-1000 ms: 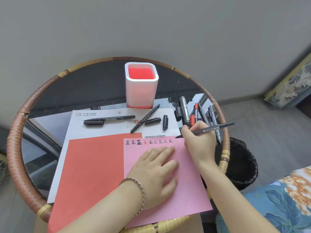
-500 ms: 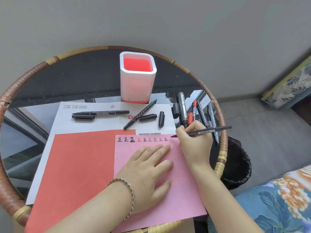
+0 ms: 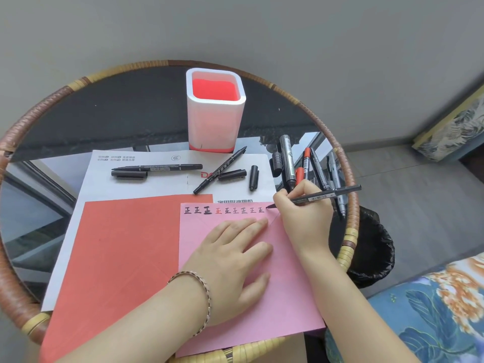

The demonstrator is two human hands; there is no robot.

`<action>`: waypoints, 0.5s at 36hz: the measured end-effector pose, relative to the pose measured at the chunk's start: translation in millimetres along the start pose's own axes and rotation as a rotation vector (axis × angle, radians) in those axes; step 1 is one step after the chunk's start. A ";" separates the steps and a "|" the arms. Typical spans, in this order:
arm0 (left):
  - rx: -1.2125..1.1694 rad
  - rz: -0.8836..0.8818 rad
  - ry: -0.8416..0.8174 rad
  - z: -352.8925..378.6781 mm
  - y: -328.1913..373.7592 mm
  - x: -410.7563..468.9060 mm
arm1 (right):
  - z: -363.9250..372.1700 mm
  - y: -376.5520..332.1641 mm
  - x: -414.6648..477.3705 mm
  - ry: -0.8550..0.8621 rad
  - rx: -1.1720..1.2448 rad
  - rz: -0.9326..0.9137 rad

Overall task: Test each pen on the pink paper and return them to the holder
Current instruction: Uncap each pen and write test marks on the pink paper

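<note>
Round rattan table (image 3: 15,231) with a glass top, so nearest first: left hand (image 3: 230,263) lies flat, fingers straight, pressing the pink paper (image 3: 288,297) down. Then right hand (image 3: 303,213) pinches a black pen (image 3: 324,196), tip at the end of a nine-mark row (image 3: 225,210). Beyond, uncapped pens (image 3: 157,168) sit on the white sheet (image 3: 104,189), with a pile (image 3: 287,163) of more at the right. At the back the holder (image 3: 216,121) looks empty, so I'd say testing's nearly done, returning not started
</note>
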State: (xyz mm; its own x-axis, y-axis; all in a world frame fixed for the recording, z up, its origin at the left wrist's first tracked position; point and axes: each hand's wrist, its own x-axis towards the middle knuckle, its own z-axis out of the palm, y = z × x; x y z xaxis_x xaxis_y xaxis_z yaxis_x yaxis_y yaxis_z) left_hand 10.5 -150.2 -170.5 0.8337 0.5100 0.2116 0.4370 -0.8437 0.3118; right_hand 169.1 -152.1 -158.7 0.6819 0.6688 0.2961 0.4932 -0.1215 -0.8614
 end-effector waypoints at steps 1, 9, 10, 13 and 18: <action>-0.003 0.000 -0.001 -0.1 0.0 0.0 | -0.3 -0.4 -0.3 -0.002 -0.003 -0.002; -0.007 -0.009 -0.011 0.0 -0.2 -0.3 | -1.5 -3.9 -1.7 0.026 0.024 -0.008; -0.006 -0.010 -0.011 -0.2 -0.2 -0.2 | -1.5 -3.5 -1.4 0.027 0.024 -0.008; -0.007 -0.011 -0.008 -0.7 0.0 0.0 | -2.2 -1.8 -0.2 0.018 0.031 0.008; 0.000 -0.009 -0.002 -1.1 0.7 0.2 | -1.4 -0.5 0.2 0.010 0.016 0.006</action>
State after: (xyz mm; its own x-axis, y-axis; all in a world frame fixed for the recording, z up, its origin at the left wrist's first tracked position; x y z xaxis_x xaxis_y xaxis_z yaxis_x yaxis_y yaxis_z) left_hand 10.6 -150.5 -169.2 0.8301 0.5177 0.2071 0.4447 -0.8387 0.3143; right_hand 169.7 -152.9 -157.7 0.6901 0.6610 0.2947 0.4806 -0.1142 -0.8695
